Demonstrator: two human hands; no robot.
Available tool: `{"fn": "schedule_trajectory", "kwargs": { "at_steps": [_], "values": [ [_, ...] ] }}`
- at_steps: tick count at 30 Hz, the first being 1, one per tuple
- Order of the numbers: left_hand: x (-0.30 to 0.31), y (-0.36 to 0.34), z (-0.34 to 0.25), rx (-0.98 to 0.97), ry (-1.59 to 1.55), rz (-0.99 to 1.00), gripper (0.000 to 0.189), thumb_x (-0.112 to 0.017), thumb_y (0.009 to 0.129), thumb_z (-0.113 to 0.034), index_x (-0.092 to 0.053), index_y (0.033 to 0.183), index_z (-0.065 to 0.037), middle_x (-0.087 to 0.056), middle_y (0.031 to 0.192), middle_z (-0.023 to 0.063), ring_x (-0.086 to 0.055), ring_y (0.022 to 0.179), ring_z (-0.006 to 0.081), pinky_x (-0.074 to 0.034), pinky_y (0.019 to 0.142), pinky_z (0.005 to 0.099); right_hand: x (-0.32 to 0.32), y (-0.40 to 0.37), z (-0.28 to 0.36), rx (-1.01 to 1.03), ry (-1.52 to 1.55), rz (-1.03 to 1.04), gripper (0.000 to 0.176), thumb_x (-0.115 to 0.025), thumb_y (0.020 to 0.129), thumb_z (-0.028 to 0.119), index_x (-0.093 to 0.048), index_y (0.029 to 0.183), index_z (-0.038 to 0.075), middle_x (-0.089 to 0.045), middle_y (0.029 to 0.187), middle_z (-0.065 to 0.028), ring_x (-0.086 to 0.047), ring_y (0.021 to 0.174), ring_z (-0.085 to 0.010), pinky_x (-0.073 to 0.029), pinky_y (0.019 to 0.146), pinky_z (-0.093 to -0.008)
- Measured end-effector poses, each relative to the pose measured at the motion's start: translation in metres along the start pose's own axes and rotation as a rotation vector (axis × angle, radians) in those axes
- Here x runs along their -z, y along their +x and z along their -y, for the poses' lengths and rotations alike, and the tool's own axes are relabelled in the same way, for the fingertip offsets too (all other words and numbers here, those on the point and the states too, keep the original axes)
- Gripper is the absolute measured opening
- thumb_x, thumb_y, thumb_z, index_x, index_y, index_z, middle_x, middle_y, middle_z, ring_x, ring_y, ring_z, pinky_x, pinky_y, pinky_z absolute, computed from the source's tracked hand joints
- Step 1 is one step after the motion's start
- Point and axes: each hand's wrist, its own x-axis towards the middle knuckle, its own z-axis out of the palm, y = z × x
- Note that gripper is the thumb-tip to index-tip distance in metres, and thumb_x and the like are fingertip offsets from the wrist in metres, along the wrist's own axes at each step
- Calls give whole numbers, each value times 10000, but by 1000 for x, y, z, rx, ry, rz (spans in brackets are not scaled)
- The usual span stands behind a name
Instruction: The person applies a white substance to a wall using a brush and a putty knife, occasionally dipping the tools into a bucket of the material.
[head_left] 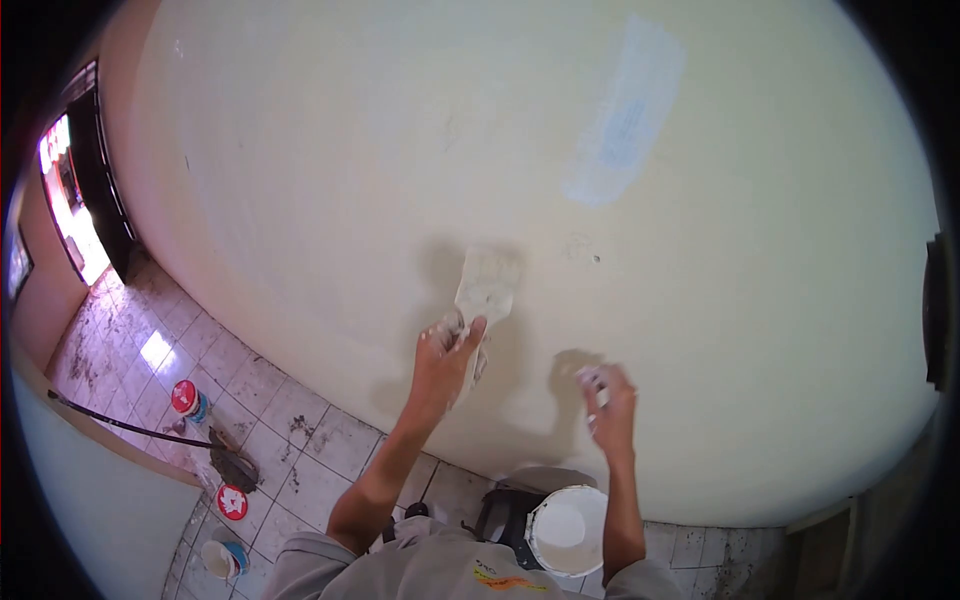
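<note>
My left hand [445, 360] is closed around the handle of a putty knife [488, 285], thumb pressed at the base of the blade. The broad, pale, smeared blade points upward in front of the cream wall [350, 200], with its shadow close beside it. Lower and to the right, my right hand [612, 405] is closed, its fingers curled and smeared with white. I cannot tell what, if anything, lies inside those fingers. A small dark hole [597, 259] shows in the wall above my right hand.
A whitish-blue patch [625, 120] marks the upper wall. Below me stands a white bucket [567, 530]. A broom [230, 465], a red-lidded can [186, 398], a red lid [232, 502] and an uncovered tub [222, 560] are on the dirty tiles at left, near a doorway [80, 200].
</note>
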Motion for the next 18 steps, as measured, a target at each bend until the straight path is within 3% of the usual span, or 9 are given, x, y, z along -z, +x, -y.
{"fn": "schedule_trajectory", "kwargs": {
  "at_steps": [1, 3, 6, 10, 13, 18],
  "values": [
    [-2, 9, -10, -33, 0, 13, 302, -633, 931, -270, -554, 779, -21, -505, 613, -6, -467, 488, 72, -362, 425, 256, 8, 15, -3, 29, -103, -101, 120, -578, 836, 55, -638, 920, -5, -624, 848, -139, -553, 746, -305, -464, 662, -405],
    [-10, 29, -29, -85, 9, 38, 311, -630, 931, -274, -550, 775, -17, -487, 600, -6, -461, 478, 75, -352, 416, 258, 16, 44, -12, 366, -354, -304, 104, -565, 798, 33, -629, 876, 7, -607, 834, -117, -530, 735, -297, -439, 637, -410],
    [-24, 49, -58, -130, -56, 115, 293, -629, 930, -252, -551, 769, -19, -477, 595, -4, -460, 474, 78, -346, 414, 261, 9, 65, -46, 468, -402, -369, 90, -562, 757, 26, -611, 832, 30, -577, 790, -96, -504, 717, -287, -414, 611, -397],
    [-27, 65, -52, -113, -108, 137, 271, -638, 923, -229, -551, 769, -24, -475, 587, 0, -454, 462, 86, -339, 405, 267, -11, 62, -89, 547, -561, -481, 73, -572, 736, 86, -575, 800, 50, -533, 770, -89, -462, 705, -275, -375, 602, -387],
    [-8, 74, 3, -27, -138, 118, 246, -668, 897, -231, -608, 866, 6, -537, 639, 18, -485, 454, 109, -369, 398, 267, -21, 62, -99, 561, -646, -549, 93, -560, 742, 127, -538, 779, 45, -507, 773, -103, -429, 698, -280, -347, 605, -394],
    [42, 45, 132, 234, -125, -38, 232, -669, 897, -208, -594, 809, -7, -545, 617, 30, -492, 435, 127, -375, 379, 288, -24, 63, -104, 581, -699, -584, 95, -552, 759, 145, -531, 795, 60, -505, 805, -105, -418, 702, -277, -343, 614, -398]
  ]
}}
